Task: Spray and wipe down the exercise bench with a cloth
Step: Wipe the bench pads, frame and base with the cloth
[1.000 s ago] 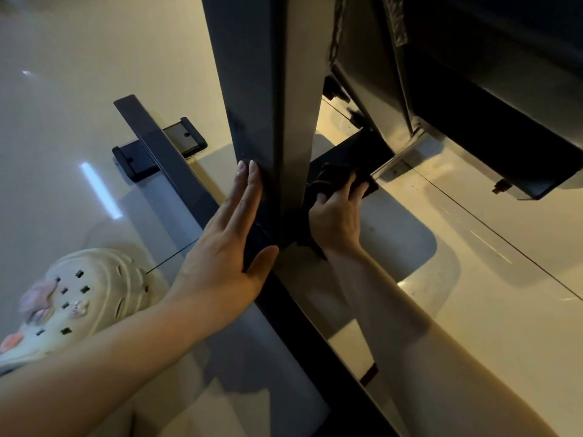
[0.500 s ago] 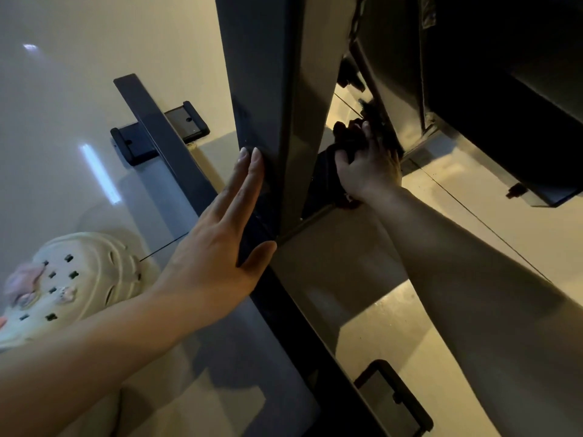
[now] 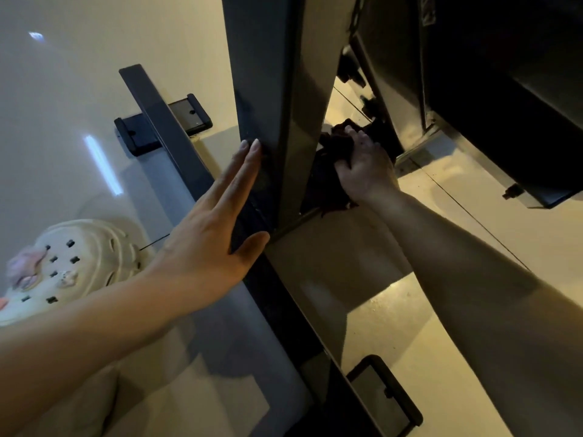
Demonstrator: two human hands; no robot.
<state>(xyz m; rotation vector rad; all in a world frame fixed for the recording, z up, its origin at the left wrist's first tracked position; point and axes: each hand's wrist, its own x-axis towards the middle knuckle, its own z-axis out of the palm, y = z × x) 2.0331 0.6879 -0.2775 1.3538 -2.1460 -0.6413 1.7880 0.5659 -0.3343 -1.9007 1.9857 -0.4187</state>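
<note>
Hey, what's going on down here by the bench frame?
A person is cleaning the exercise bench's frame from low down. Their left hand rests flat, fingers straight, against the dark upright post. Their right hand grips a dark cloth bunched behind that post, under the bench. A cream clog sits on the glossy floor at the left. No spray bottle is in view.

right hand point(image 3: 366, 171) and cloth point(image 3: 331, 171) raised from base toward frame
</note>
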